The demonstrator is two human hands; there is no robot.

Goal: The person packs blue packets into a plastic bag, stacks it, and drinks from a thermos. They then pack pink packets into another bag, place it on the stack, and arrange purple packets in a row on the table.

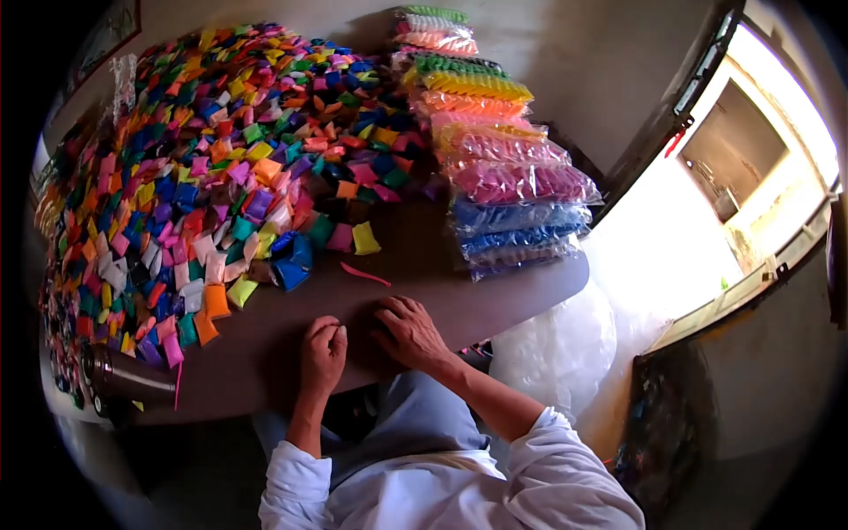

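My left hand (322, 355) is at the front edge of the dark brown table (468, 305). Its fingers are curled in against the thumb, and whatever they may hold is hidden. Beside it, my right hand (412, 334) lies palm down on the table with loosely stretched fingers and nothing visible in them. Just beyond both hands is a thin pink strip (364, 275). Farther back, a yellow packet (365, 238) sits at the edge of a big heap of small colourful packets (238, 168).
A tall stack of clear bags (521, 181), sorted by colour, stands at the back right. A dark cylindrical container (132, 375) lies at the left front. Right of the table are a translucent plastic bag (561, 344) and a bright doorway (680, 238).
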